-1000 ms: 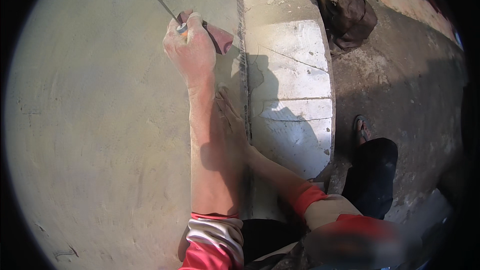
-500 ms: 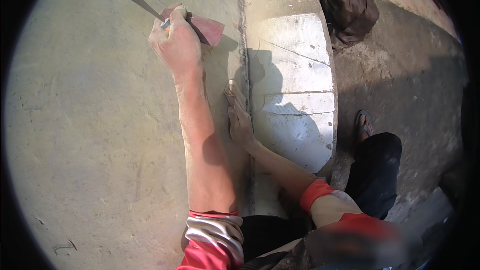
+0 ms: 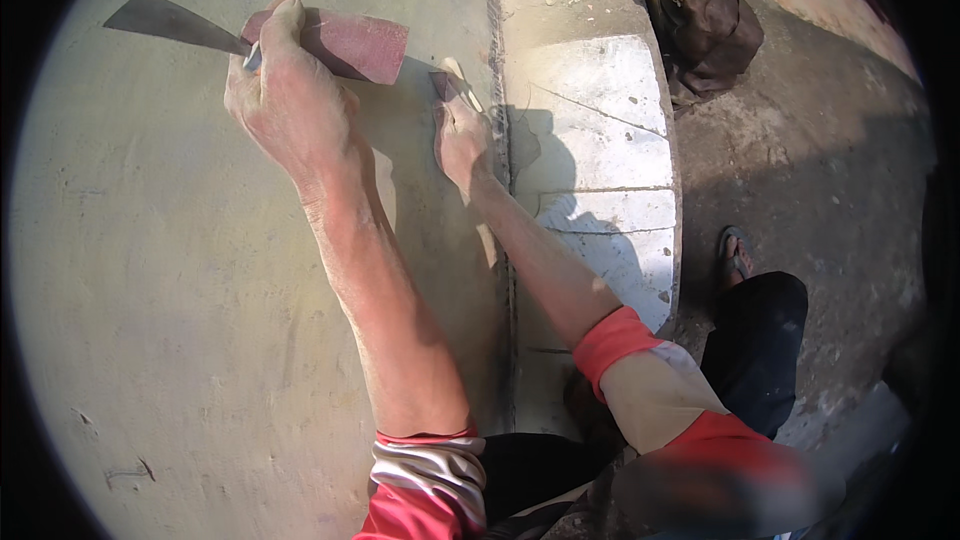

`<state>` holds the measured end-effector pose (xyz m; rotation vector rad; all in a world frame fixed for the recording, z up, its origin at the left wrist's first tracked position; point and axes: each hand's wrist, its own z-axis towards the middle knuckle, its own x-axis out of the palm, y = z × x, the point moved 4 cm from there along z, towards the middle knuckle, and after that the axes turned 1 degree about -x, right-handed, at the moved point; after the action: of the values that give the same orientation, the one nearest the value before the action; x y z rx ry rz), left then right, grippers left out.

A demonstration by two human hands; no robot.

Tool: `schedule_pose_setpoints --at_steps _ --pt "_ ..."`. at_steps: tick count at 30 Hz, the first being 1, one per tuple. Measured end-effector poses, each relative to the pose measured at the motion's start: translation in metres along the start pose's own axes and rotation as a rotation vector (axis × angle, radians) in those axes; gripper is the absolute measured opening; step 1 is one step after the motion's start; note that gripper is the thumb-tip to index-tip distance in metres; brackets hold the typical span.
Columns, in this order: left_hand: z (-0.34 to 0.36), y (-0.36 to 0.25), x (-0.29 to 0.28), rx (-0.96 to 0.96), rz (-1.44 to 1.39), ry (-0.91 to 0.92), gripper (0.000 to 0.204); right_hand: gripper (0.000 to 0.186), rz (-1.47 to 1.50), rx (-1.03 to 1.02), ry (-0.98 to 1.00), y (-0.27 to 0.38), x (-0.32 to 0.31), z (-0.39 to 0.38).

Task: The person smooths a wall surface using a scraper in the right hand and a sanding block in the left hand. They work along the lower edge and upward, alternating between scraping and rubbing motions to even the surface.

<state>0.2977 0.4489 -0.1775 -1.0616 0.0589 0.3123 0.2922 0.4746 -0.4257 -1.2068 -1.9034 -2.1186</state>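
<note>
Quantities, by clock position about the view's centre: hands, two (left hand (image 3: 285,90) at 10, right hand (image 3: 466,135) at 12); scraper (image 3: 180,24), one, at 10; maroon sheet (image 3: 370,46) at the left hand, one, at 11; sandal (image 3: 728,237), one, at 3.

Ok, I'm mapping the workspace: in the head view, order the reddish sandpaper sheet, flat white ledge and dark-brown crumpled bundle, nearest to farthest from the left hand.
1. Sandpaper sheet: in the left hand.
2. White ledge: right of it.
3. Bundle: beyond the ledge, right.
</note>
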Motion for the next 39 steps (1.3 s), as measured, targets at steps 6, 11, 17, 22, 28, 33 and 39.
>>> schedule_pose_setpoints --at_steps 6,11,17,22,28,33,39 --pt "0.01 -0.009 -0.019 0.002 -0.023 -0.071 0.028 0.044 -0.293 -0.565 0.119 0.039 0.038 -0.054" --pt "0.013 -0.02 -0.01 0.11 -0.009 -0.043 0.031 0.045 0.25 -0.103 -0.15 -0.074 -0.009 0.044" --pt "0.014 -0.005 -0.027 0.076 -0.003 -0.077 0.035 0.045 -0.085 -0.2 0.028 0.056 0.037 0.079" --pt "0.006 -0.024 -0.02 0.05 -0.036 -0.076 0.037 0.044 -0.078 -0.492 0.04 0.084 0.057 0.011" --pt "0.01 -0.032 -0.025 0.108 -0.133 -0.072 0.039 0.041 -0.154 -0.528 0.127 0.131 0.078 0.065" --pt "0.012 -0.036 -0.037 0.24 -0.174 -0.013 0.037 0.044 -0.213 -0.691 0.176 0.126 0.08 0.038" --pt "0.017 -0.028 -0.017 0.139 0.054 0.204 0.029 0.059 -0.187 -0.673 0.317 0.107 0.084 0.065"
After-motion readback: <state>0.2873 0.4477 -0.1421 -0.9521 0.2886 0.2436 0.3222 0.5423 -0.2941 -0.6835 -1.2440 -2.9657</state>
